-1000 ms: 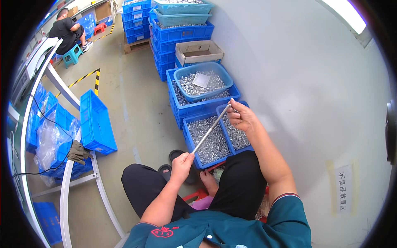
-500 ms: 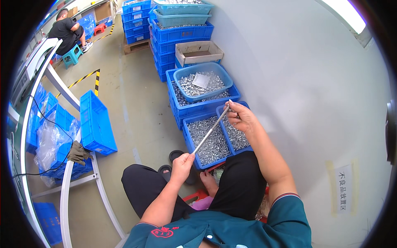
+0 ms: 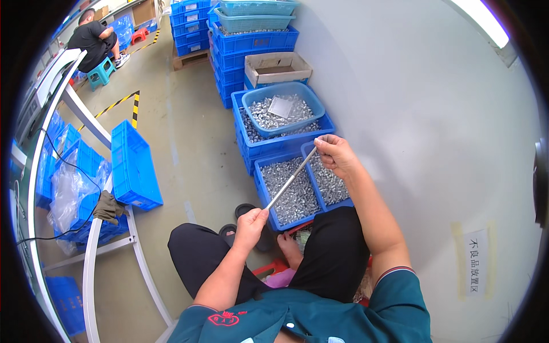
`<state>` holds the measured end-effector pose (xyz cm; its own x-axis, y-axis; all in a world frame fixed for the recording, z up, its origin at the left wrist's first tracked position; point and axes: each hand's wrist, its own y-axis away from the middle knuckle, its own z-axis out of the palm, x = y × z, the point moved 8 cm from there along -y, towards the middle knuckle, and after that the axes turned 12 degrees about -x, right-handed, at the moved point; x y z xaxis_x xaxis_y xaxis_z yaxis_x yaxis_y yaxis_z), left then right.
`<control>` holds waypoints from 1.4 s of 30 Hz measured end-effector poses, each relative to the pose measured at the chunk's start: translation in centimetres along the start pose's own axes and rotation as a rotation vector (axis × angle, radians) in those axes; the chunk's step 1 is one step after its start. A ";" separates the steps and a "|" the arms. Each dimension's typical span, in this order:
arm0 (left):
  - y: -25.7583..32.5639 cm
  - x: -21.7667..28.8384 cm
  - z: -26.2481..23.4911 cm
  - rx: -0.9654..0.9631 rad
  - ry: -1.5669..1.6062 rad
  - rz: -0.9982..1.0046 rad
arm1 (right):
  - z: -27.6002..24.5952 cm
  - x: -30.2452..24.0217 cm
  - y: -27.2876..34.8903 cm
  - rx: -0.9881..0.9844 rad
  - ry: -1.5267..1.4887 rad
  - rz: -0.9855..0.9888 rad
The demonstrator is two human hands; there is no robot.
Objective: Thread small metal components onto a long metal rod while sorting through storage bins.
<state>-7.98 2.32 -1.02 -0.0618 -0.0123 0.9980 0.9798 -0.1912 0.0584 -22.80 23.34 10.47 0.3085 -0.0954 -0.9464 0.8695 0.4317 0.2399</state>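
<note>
A thin, straight metal rod [image 3: 292, 178] slants between my two hands, its upper end to the right. My left hand [image 3: 250, 226] is closed round the lower end, above my knees. At the upper end my right hand [image 3: 338, 155] pinches the rod between thumb and fingers, its other fingers curled in. Whether those curled fingers hold anything small is hidden. Below the rod stands a divided blue bin [image 3: 264, 201] filled with small silvery metal parts [image 3: 298, 201]. My right hand is over its right compartment.
Beyond the bin, a light blue basket [image 3: 247, 113] of metal parts rests on a blue crate [image 3: 246, 150]. Stacked blue crates [image 3: 230, 61] and an open carton [image 3: 307, 73] stand farther back. A white frame [image 3: 90, 274] rises at left; a wall [image 3: 423, 143] is at right. Another person [image 3: 88, 37] sits far left.
My right hand has turned slightly, its fingers more curled at the rod's upper end. The left hand keeps its hold. The whole view has shifted a little.
</note>
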 end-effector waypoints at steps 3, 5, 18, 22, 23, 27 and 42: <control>-0.2 0.0 0.3 0.005 0.041 -0.005 | 1.3 0.1 0.1 0.070 0.128 -0.010; -0.4 0.1 0.1 0.046 0.011 0.011 | 3.4 0.8 0.3 0.093 0.290 0.065; -1.0 -1.5 0.1 0.028 0.124 -0.028 | 1.3 4.7 -0.4 -0.145 -0.398 0.354; -0.6 -0.9 -0.2 0.019 0.054 -0.090 | 0.6 3.8 -0.8 -0.138 -0.430 0.243; -0.6 -0.8 -0.2 0.020 0.055 -0.086 | 0.4 3.5 -0.9 -0.145 -0.431 0.198; -0.2 -0.2 -0.2 0.011 0.030 -0.092 | 0.3 3.2 -0.7 -0.215 -0.557 0.169; 0.2 0.1 -0.2 0.004 -0.120 -0.035 | 0.8 3.2 -0.2 -0.280 -0.524 0.256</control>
<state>-7.81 2.10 -0.88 -0.0729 0.1118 0.9911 0.9783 -0.1851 0.0929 -21.74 22.24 7.58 0.7019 -0.3531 -0.6186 0.6318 0.7097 0.3117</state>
